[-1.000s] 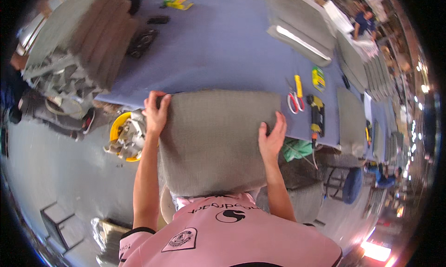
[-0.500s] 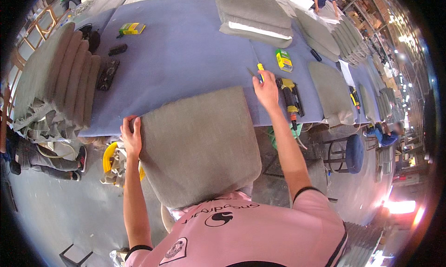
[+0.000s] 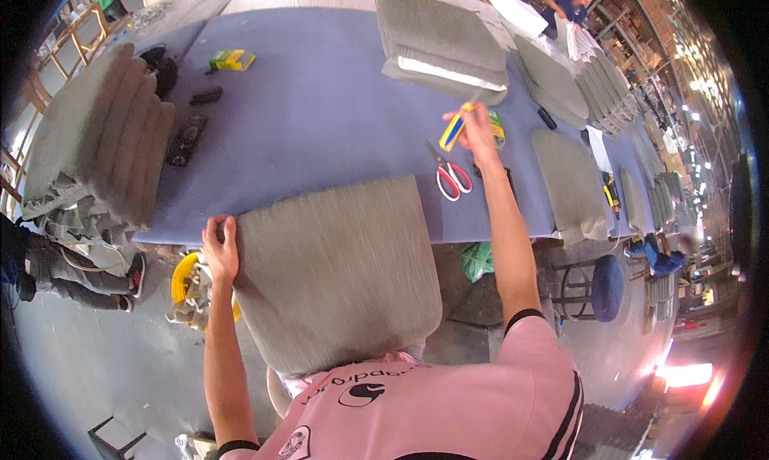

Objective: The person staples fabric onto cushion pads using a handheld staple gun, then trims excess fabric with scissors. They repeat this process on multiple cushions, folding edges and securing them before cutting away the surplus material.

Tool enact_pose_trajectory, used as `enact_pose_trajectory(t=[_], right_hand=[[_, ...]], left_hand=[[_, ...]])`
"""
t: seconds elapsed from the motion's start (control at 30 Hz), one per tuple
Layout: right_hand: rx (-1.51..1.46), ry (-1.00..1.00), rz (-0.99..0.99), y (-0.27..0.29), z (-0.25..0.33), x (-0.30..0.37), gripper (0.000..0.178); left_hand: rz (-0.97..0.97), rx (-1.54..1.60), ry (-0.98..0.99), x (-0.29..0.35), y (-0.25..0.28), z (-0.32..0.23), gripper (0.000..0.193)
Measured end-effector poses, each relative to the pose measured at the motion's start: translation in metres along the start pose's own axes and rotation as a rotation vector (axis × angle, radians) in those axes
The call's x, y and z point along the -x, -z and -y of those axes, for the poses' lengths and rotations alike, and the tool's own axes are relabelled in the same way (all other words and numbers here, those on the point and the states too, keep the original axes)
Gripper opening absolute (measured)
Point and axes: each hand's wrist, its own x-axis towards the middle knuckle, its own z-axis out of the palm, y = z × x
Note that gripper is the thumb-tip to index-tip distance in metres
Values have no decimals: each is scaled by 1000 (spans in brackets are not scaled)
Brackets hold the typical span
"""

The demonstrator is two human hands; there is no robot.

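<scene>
A grey fabric-covered seat cushion [image 3: 340,272] leans against my front at the table's near edge. My left hand [image 3: 219,250] grips its left edge near the far corner, fingers curled. Over the table, my right hand [image 3: 478,132] is closed around a screwdriver with a yellow and blue handle [image 3: 453,132]; its shaft is blurred and hard to make out. Below that hand lie scissors with red and white handles [image 3: 453,180]. Behind the fingers sits a green and yellow box [image 3: 497,129], partly covered. My right forearm hides most of a dark tool [image 3: 510,184].
Stacked grey cushions stand at the left [image 3: 96,140] and far side [image 3: 440,40] of the blue-covered table [image 3: 296,116]. Another cushion [image 3: 570,180] lies to the right. A blue-topped stool [image 3: 609,288] and a yellow-rimmed bucket [image 3: 183,277] are below. A co-worker [image 3: 567,12] stands far right.
My right hand has lifted the screwdriver off the table and moved slightly away and right, swinging its handle toward the lower left. The scissors now show fully. My left hand keeps its hold.
</scene>
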Motion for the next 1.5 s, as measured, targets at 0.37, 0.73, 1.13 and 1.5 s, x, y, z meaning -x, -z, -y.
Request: enact_pose_trajectory(t=[0.37, 0.73, 1.13, 1.5], right_hand=[[-209, 255, -215, -28, 26, 55, 17], [-284, 263, -98, -48, 23, 50, 23], [1103, 230, 27, -36, -34, 46, 63], [173, -296, 481, -42, -28, 159, 90]], left_hand=[[-1, 14, -43, -5, -6, -1, 37], [-4, 104, 43, 4, -1, -10, 34], [-170, -162, -162, 11, -3, -1, 32], [169, 287, 383, 222, 38, 14, 73]])
